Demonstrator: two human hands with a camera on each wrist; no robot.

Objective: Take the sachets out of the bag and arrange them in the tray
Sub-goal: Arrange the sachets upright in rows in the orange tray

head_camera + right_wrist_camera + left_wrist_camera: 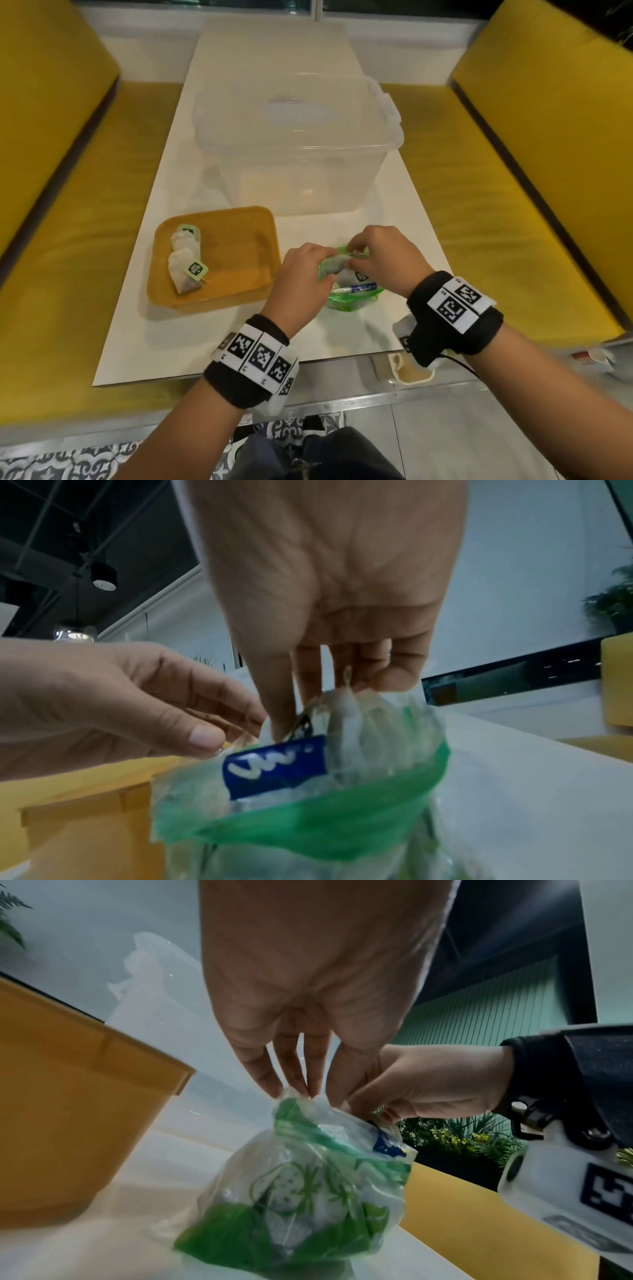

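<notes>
A clear bag with green print (356, 294) stands on the white table, right of the orange tray (239, 246). My left hand (327, 267) pinches the bag's left rim (294, 1096) and holds its mouth apart. The thumb and fingers of my right hand (354, 257) reach into the mouth and pinch a white sachet (342, 707) at the top. More sachets show through the bag's wall (294, 1191), beside a blue label (274, 764). In the tray's left part, sachets with green tags (185, 263) lie overlapped.
A large clear lidded box (298, 144) stands just behind the tray and the bag. Yellow cushions (51, 137) flank the table on both sides. A small paper packet (407, 370) lies at the table's front edge, under my right wrist.
</notes>
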